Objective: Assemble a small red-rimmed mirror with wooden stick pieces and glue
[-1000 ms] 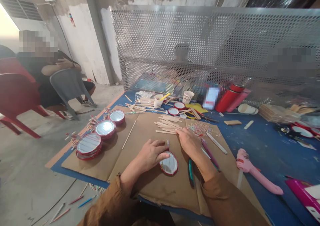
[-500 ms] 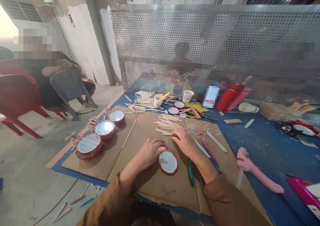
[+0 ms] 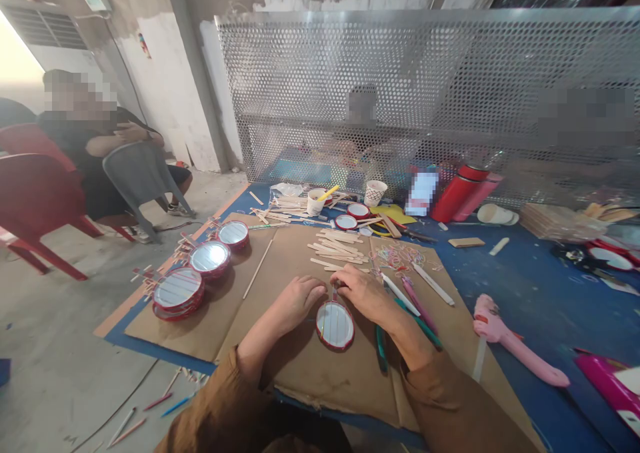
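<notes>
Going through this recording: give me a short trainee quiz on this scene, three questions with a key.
1. True or false: the left hand is holding the pink glue gun.
2. Fill in the blank: the person's sleeves are ____.
3. What is the sheet under that hand made of? A) cardboard B) glass C) cloth

Key: 1 false; 2 brown; 3 A

A concrete-walled craft workshop: perforated metal screen, cardboard work mats, scattered popsicle sticks.
</notes>
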A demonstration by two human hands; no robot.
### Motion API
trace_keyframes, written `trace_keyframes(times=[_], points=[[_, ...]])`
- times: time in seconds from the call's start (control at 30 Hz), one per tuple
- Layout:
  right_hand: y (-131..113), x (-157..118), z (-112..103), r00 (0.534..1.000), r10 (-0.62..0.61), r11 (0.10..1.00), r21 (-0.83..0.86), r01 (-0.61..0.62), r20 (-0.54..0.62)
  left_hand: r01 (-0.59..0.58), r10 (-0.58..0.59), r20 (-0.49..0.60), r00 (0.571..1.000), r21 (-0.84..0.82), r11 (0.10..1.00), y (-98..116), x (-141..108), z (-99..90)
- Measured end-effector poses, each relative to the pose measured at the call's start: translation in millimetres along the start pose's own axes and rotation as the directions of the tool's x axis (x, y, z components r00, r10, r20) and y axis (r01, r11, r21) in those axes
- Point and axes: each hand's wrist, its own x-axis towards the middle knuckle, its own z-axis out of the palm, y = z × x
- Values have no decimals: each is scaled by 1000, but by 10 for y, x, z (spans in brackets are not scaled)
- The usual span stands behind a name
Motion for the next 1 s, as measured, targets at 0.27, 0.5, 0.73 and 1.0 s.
trace_keyframes(times=[0.27, 0.5, 0.73, 1.0], points=[[-64, -8, -7, 996, 70, 997, -25, -72, -57, 82, -80, 50, 996, -35, 996, 47, -28, -79], [159, 28, -89, 942, 141, 978, 191, -85, -303, 140, -159, -118, 980, -158, 977, -30, -39, 18], [341, -28, -307, 641, 431, 892, 406, -197, -635, 121, -133, -83, 988, -134, 983, -62, -49, 40], [450, -224, -608, 451, 521, 836, 540, -99, -725, 113, -120, -63, 991, -106, 988, -39, -42, 21]])
